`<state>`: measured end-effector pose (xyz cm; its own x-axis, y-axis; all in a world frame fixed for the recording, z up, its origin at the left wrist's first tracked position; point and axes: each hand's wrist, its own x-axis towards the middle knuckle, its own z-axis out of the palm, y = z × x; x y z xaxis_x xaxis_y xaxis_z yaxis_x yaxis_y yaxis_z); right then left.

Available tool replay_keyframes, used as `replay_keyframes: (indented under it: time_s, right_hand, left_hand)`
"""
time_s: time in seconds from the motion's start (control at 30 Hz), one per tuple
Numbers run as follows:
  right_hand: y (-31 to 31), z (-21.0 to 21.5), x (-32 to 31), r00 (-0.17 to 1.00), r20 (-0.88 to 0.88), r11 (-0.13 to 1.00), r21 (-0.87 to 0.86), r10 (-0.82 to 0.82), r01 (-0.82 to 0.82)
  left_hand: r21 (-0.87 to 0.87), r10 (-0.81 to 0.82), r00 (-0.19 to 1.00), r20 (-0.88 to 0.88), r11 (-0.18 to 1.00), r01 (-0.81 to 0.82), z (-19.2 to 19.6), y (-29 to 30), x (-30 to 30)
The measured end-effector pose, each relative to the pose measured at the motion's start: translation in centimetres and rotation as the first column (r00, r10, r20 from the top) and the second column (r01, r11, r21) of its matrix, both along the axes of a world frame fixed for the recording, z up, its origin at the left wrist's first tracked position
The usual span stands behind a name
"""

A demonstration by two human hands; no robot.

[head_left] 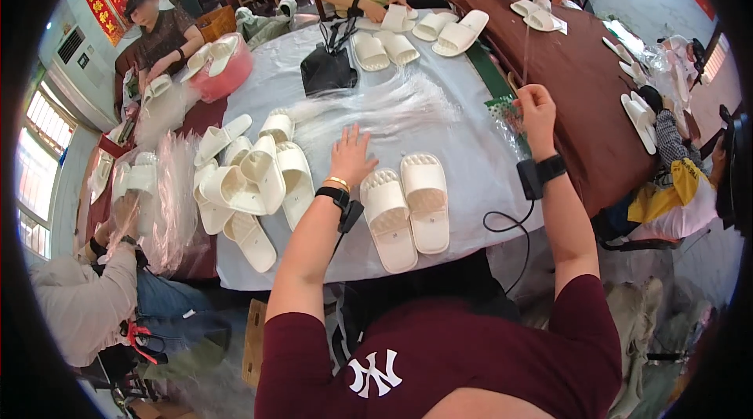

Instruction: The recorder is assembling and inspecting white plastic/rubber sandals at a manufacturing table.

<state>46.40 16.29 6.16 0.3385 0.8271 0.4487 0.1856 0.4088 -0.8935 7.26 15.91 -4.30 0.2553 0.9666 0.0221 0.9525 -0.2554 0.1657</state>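
Observation:
My left hand [351, 156] lies flat with its fingers spread at the near edge of a heap of clear plastic bags [408, 105]. Just below it, a pair of cream slippers, one on the left [390, 219] and one on the right [424, 203], sits side by side with toe ends away from me. Over the table's right side my right hand [538, 117] is raised, thumb and fingertips pinched together. A small green patterned packet [502, 110] is right beside those fingertips; whether they grip it or some thin clear strip is unclear.
Loose cream slippers [247, 176] pile up left of my left hand. A black bag [325, 70] and more slipper pairs [384, 50] stand at the far side. Several co-workers sit around the table, with plastic bags [169, 199] heaped at left. A brown-covered table [580, 105] adjoins on the right.

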Motion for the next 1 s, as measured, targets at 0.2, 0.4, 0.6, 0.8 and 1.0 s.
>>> replay_keyframes:
  time_s: [0.2, 0.4, 0.6, 0.8, 1.0]
  right_hand:
    - [-7.6, -2.8, -6.8, 0.820, 0.521, 0.971, -0.089, 0.234, -0.221]
    - [-13.0, -5.3, -11.5, 0.597, 0.666, 0.875, -0.188, 0.448, -0.447]
    - [-15.3, -7.6, -12.4, 0.507, 0.726, 0.838, -0.177, 0.465, -0.515]
    - [-17.4, -9.0, -12.0, 0.377, 0.766, 0.774, -0.238, 0.521, -0.586]
    - [-17.9, -9.2, -11.3, 0.363, 0.757, 0.758, -0.256, 0.543, -0.600]
  left_hand:
    - [-0.025, -0.115, 0.734, 0.669, 0.984, 0.177, 6.3, -5.7, 3.3]
    - [-0.388, 0.380, 0.086, 0.921, 0.870, 0.305, 7.4, -11.6, 3.1]
    - [-0.445, 0.446, 0.026, 0.895, 0.883, 0.150, 5.9, -15.3, 1.6]
    - [-0.478, 0.338, 0.639, 0.691, 0.877, 0.053, 6.0, -20.6, 2.1]
    - [-0.419, 0.162, 0.717, 0.678, 0.886, 0.197, 2.5, -24.7, 2.5]
